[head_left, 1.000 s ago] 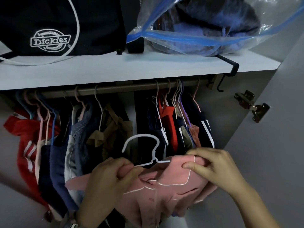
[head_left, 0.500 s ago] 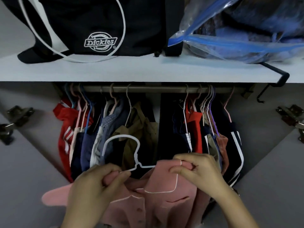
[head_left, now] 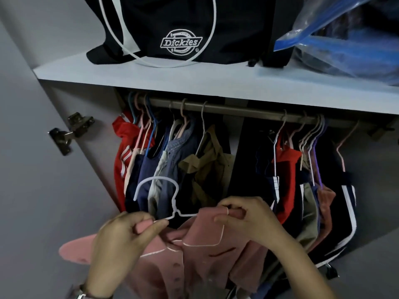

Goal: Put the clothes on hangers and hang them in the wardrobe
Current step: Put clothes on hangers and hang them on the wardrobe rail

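Nearest, below the wardrobe rail [head_left: 237, 110], the left hand [head_left: 121, 240] pinches the pink shirt's shoulder around one end of the white wire hanger [head_left: 172, 212] while the right hand [head_left: 248, 219] grips the other shoulder of the pink shirt [head_left: 194, 262] over the wire; compared with a second ago both hands have drawn the fabric further onto the hanger, so the shirt looks nearly seated and the hook, free below the rail, seems ready to lift. Above the rail, on the shelf [head_left: 194, 80], a black bag [head_left: 183, 29] reads "Dickies", beside a blue-edged plastic storage bag [head_left: 345, 39].
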`<state>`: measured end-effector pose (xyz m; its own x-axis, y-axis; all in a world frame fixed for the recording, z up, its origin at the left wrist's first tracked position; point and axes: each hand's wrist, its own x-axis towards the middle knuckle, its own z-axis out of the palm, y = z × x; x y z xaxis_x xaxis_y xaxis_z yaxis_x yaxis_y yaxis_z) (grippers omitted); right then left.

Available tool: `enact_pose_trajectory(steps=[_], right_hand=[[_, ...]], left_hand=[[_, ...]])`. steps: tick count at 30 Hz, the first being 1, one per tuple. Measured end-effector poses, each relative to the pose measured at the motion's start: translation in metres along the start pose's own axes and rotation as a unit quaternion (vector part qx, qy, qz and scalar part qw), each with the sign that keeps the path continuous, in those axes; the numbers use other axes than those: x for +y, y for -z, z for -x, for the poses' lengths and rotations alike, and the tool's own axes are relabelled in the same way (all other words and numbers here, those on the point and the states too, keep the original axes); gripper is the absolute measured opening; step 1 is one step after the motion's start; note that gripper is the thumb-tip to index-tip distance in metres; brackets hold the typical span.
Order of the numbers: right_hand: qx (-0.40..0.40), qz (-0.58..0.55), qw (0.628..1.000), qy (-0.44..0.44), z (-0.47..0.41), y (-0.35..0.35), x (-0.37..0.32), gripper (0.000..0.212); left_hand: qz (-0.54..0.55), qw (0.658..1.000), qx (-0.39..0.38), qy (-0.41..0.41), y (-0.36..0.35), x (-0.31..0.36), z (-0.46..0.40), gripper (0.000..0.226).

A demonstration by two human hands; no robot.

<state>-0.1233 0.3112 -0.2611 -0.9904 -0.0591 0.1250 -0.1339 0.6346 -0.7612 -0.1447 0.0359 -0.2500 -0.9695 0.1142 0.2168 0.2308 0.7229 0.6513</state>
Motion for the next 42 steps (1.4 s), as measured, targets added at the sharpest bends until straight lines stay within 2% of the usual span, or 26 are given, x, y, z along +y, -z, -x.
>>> enact_pose_trajectory(steps=[4, 5, 8, 10, 11, 13, 16, 18, 20, 23, 26, 30, 37, 42], right_hand=[[-0.007, -0.034, 0.999, -0.012, -0.002, 0.007, 0.004, 0.009], [0.018, -0.038, 0.999, -0.016, -0.005, 0.011, 0.009, 0.013], [0.171, 0.01, 0.985, -0.03, -0.022, 0.032, 0.035, 0.019], [0.262, 0.062, 0.96, -0.069, -0.038, 0.047, 0.054, 0.034], [0.281, 0.077, 0.951, -0.101, -0.046, 0.055, 0.063, 0.041], [0.272, 0.092, 0.945, -0.157, -0.062, 0.066, 0.082, 0.052], [0.222, 0.077, 0.952, -0.196, -0.08, 0.065, 0.107, 0.059], [0.192, 0.061, 0.948, -0.247, -0.085, 0.058, 0.115, 0.059], [0.179, 0.046, 0.94, -0.288, -0.084, 0.052, 0.123, 0.048], [0.21, 0.009, 0.935, -0.284, -0.083, 0.051, 0.128, 0.024], [0.243, 0.009, 0.93, -0.274, -0.081, 0.054, 0.129, 0.015], [0.26, -0.001, 0.935, -0.24, -0.079, 0.058, 0.122, 0.03], [0.265, -0.017, 0.945, -0.188, -0.076, 0.068, 0.096, 0.031], [0.281, -0.032, 0.942, -0.182, -0.064, 0.074, 0.091, 0.045]], left_hand=[[-0.019, 1.0, 0.015, -0.008, -0.003, -0.006, 0.003, 0.042], [-0.028, 0.999, 0.019, -0.012, -0.004, -0.008, 0.004, 0.044], [-0.047, 0.998, 0.027, -0.021, -0.006, -0.013, 0.006, 0.045], [-0.057, 0.998, 0.032, -0.026, -0.007, -0.015, 0.007, 0.045], [-0.063, 0.997, 0.034, -0.029, -0.007, -0.016, 0.007, 0.044], [-0.076, 0.996, 0.038, -0.035, -0.006, -0.016, 0.007, 0.045], [-0.087, 0.994, 0.043, -0.039, -0.005, -0.017, 0.006, 0.046], [-0.086, 0.995, 0.047, -0.037, -0.003, -0.019, 0.006, 0.047], [-0.082, 0.995, 0.047, -0.034, 0.0, -0.019, 0.006, 0.044], [-0.073, 0.996, 0.051, -0.027, 0.002, -0.018, 0.007, 0.035], [-0.064, 0.996, 0.057, -0.014, 0.0, -0.022, 0.009, 0.035], [-0.067, 0.996, 0.065, -0.007, -0.002, -0.025, 0.01, 0.035], [-0.064, 0.996, 0.061, -0.03, -0.005, -0.025, 0.007, 0.041], [-0.056, 0.995, 0.037, -0.067, -0.01, -0.023, 0.002, 0.042]])
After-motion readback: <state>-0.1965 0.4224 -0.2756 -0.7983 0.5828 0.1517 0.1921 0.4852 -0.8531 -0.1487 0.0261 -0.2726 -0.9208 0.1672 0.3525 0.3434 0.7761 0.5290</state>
